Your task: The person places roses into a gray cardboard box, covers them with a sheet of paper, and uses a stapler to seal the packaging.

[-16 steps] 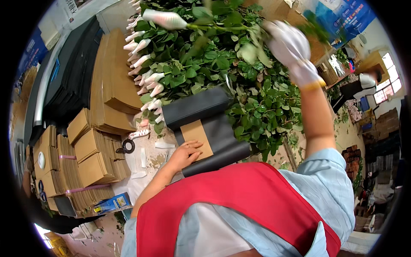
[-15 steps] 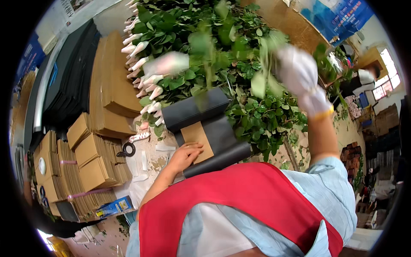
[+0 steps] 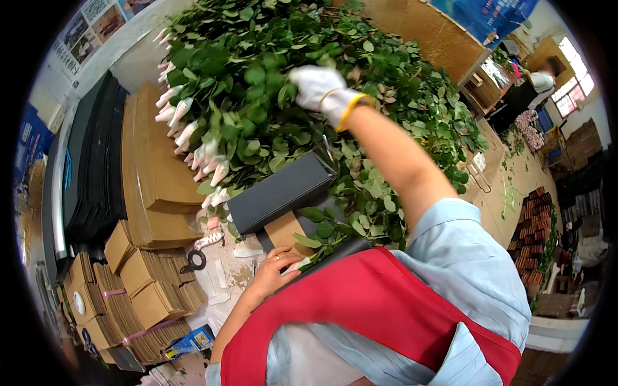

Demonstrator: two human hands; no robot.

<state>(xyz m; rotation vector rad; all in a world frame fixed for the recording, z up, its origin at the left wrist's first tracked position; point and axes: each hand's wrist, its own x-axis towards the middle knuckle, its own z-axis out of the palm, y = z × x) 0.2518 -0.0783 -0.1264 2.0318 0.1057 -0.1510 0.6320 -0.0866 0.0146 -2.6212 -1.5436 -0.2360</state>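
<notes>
In the left hand point(image 3: 266, 275), a pinched leafy flower point(image 3: 315, 255); well apart, the right hand point(image 3: 320, 89), grip unclear.

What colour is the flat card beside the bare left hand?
The card is plain light brown; the head view shows it best.

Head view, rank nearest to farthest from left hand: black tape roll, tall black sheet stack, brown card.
1. Brown card: right by the left hand, at its far side.
2. Black tape roll: off to the hand's left.
3. Black sheet stack: farthest, well left and beyond the roll.
</notes>
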